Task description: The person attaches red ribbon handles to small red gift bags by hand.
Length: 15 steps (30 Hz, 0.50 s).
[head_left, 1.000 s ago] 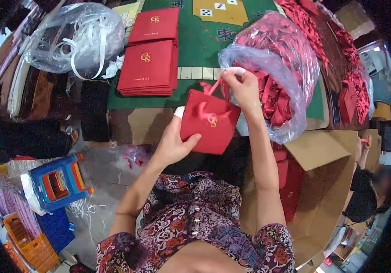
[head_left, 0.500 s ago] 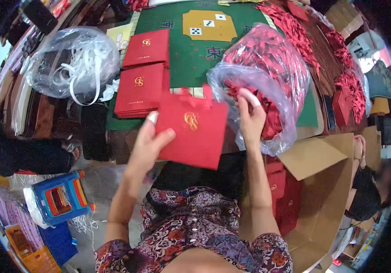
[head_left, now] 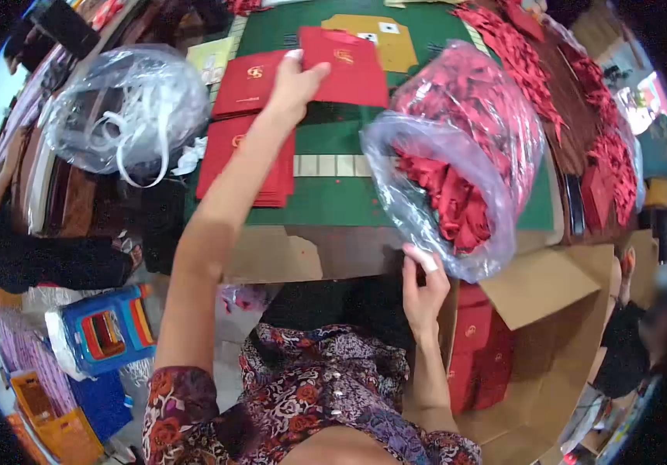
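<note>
My left hand point(head_left: 298, 87) reaches far over the table, thumb and fingers closed on the left edge of a flat red paper gift bag point(head_left: 349, 77) with a gold logo. That bag is above the green board, right beside two stacks of similar red bags; the nearer stack point(head_left: 221, 159) is partly behind my forearm. Down by the table's front edge is my right hand point(head_left: 426, 293), with white tape on a finger, its fingers loosely bent and apart with nothing seen in them. Just above it lies an open clear plastic bag point(head_left: 531, 132) full of red ribbons point(head_left: 454, 201).
Left on the table sits a clear bag of white cords point(head_left: 128, 108). An open cardboard box point(head_left: 558, 349) holding red bags stands at my right. Ribbon piles point(head_left: 504, 46) lie at the far right. Stacked coloured plastic stools point(head_left: 105, 333) are at lower left. Other people sit at both sides.
My left hand has carried the red gift bag from in front of me forward, up beside the stacks. My right hand has drawn down, away from the ribbon bag's mouth.
</note>
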Each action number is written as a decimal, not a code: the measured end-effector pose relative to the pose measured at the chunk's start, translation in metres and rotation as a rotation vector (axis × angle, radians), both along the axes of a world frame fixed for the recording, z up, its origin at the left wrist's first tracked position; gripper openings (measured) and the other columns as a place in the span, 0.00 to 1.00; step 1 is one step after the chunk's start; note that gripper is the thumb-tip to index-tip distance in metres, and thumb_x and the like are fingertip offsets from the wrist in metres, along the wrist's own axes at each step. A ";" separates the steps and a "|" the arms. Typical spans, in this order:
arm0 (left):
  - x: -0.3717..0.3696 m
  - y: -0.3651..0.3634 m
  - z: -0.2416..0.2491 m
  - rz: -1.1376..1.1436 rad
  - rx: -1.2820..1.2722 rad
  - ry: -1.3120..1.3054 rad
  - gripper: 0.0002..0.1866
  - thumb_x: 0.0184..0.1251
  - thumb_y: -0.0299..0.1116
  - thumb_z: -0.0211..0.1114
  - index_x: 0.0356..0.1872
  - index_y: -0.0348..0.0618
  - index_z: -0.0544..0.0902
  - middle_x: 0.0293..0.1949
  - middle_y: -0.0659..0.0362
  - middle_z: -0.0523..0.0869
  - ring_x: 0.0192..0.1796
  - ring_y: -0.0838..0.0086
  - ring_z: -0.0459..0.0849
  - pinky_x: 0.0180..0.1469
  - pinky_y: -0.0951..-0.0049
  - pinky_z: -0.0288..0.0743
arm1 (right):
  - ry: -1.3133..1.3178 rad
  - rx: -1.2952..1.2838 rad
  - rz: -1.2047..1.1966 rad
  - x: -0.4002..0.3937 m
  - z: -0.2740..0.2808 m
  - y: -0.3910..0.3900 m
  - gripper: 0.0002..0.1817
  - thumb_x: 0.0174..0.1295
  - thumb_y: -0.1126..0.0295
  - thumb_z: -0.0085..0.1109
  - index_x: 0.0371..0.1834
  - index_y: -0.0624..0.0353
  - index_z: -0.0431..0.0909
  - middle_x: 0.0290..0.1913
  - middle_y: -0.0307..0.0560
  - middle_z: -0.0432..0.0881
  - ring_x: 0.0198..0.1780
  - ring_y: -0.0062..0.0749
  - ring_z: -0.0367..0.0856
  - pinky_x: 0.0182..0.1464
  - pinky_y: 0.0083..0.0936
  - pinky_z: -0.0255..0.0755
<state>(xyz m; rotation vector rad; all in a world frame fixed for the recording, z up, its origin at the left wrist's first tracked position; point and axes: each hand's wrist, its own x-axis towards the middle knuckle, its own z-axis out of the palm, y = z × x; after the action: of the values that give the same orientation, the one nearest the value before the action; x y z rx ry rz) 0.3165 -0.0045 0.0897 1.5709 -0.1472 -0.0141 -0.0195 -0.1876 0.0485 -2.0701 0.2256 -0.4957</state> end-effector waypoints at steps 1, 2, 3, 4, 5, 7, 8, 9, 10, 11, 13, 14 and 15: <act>0.007 -0.006 -0.007 -0.007 0.042 0.000 0.24 0.66 0.27 0.71 0.60 0.30 0.76 0.52 0.52 0.86 0.50 0.69 0.86 0.56 0.68 0.79 | 0.003 0.001 0.001 -0.002 -0.003 0.000 0.10 0.65 0.82 0.61 0.48 0.64 0.84 0.36 0.45 0.82 0.38 0.27 0.79 0.45 0.22 0.74; 0.010 -0.011 -0.014 -0.019 0.018 -0.023 0.26 0.64 0.30 0.73 0.60 0.29 0.76 0.53 0.51 0.86 0.51 0.69 0.85 0.56 0.68 0.79 | -0.001 0.004 0.017 -0.004 -0.002 0.002 0.10 0.65 0.82 0.61 0.48 0.64 0.84 0.36 0.45 0.82 0.38 0.27 0.79 0.45 0.22 0.74; 0.013 -0.016 -0.021 -0.033 -0.007 -0.048 0.28 0.63 0.33 0.75 0.60 0.29 0.76 0.53 0.51 0.86 0.52 0.69 0.85 0.56 0.67 0.79 | 0.030 0.010 0.015 -0.005 0.000 0.003 0.10 0.65 0.82 0.61 0.48 0.64 0.84 0.37 0.46 0.82 0.39 0.28 0.80 0.46 0.22 0.74; 0.024 -0.018 -0.039 0.087 0.245 -0.103 0.32 0.60 0.37 0.77 0.61 0.28 0.75 0.54 0.48 0.86 0.54 0.66 0.85 0.57 0.66 0.79 | 0.062 0.015 0.012 -0.006 0.002 0.004 0.10 0.65 0.82 0.61 0.48 0.64 0.84 0.38 0.47 0.83 0.40 0.28 0.80 0.46 0.22 0.74; 0.032 -0.017 -0.050 0.208 0.499 -0.154 0.37 0.57 0.41 0.79 0.62 0.27 0.75 0.55 0.46 0.85 0.56 0.64 0.85 0.59 0.64 0.79 | 0.057 0.015 0.023 -0.006 0.001 0.005 0.10 0.65 0.82 0.61 0.48 0.64 0.84 0.38 0.47 0.83 0.40 0.28 0.80 0.46 0.22 0.74; 0.008 -0.014 -0.024 0.205 0.682 -0.233 0.36 0.53 0.46 0.79 0.57 0.30 0.76 0.49 0.35 0.85 0.55 0.47 0.85 0.58 0.54 0.79 | 0.009 -0.008 0.042 -0.006 0.000 0.007 0.09 0.66 0.82 0.60 0.47 0.64 0.84 0.40 0.48 0.84 0.42 0.30 0.82 0.48 0.22 0.74; 0.007 -0.010 -0.030 0.212 0.749 -0.302 0.36 0.55 0.45 0.78 0.57 0.29 0.76 0.48 0.35 0.84 0.55 0.45 0.83 0.57 0.53 0.78 | 0.008 -0.008 0.051 -0.006 -0.001 0.008 0.09 0.66 0.82 0.60 0.47 0.64 0.84 0.40 0.48 0.84 0.42 0.30 0.82 0.48 0.22 0.74; -0.003 -0.006 -0.024 0.217 0.815 -0.371 0.35 0.56 0.44 0.77 0.57 0.29 0.75 0.46 0.34 0.84 0.54 0.43 0.82 0.56 0.51 0.78 | 0.008 -0.016 0.055 -0.007 -0.001 0.008 0.09 0.66 0.82 0.60 0.47 0.64 0.84 0.41 0.48 0.84 0.42 0.31 0.82 0.49 0.23 0.74; -0.015 0.001 -0.012 0.222 0.816 -0.369 0.35 0.56 0.44 0.77 0.57 0.29 0.75 0.46 0.34 0.84 0.54 0.43 0.82 0.56 0.51 0.78 | 0.009 -0.023 0.056 -0.008 -0.002 0.009 0.09 0.66 0.82 0.60 0.47 0.64 0.84 0.41 0.48 0.85 0.43 0.31 0.82 0.49 0.23 0.74; -0.029 0.013 0.001 0.150 0.841 -0.420 0.33 0.59 0.42 0.75 0.60 0.31 0.76 0.52 0.37 0.83 0.57 0.46 0.82 0.60 0.55 0.76 | 0.012 -0.024 0.060 -0.009 -0.002 0.011 0.09 0.66 0.82 0.60 0.47 0.64 0.84 0.41 0.48 0.85 0.43 0.31 0.82 0.49 0.23 0.74; -0.055 0.042 0.004 0.080 0.816 -0.517 0.29 0.63 0.38 0.73 0.62 0.35 0.77 0.56 0.42 0.83 0.60 0.49 0.81 0.63 0.59 0.74 | 0.002 0.019 0.078 -0.008 -0.001 0.015 0.09 0.66 0.81 0.61 0.47 0.64 0.84 0.41 0.47 0.85 0.42 0.30 0.82 0.49 0.23 0.74; -0.068 0.059 0.002 0.083 0.765 -0.564 0.27 0.63 0.37 0.72 0.61 0.37 0.78 0.55 0.44 0.83 0.59 0.49 0.81 0.64 0.59 0.74 | 0.005 0.019 0.080 -0.008 -0.001 0.017 0.09 0.66 0.81 0.61 0.47 0.64 0.84 0.41 0.47 0.85 0.42 0.30 0.82 0.49 0.23 0.74; -0.082 0.075 0.002 0.075 0.822 -0.621 0.27 0.63 0.38 0.73 0.62 0.38 0.78 0.55 0.45 0.83 0.60 0.50 0.81 0.64 0.59 0.73 | 0.026 0.028 0.095 -0.008 0.000 0.019 0.09 0.66 0.81 0.61 0.47 0.64 0.84 0.41 0.47 0.85 0.42 0.29 0.82 0.48 0.22 0.74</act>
<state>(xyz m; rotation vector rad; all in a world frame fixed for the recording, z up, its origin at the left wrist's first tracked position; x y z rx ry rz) 0.2342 0.0709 0.0920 2.3588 -0.6293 0.5354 -0.0275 -0.1688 0.0481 -2.0501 0.1477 -0.4055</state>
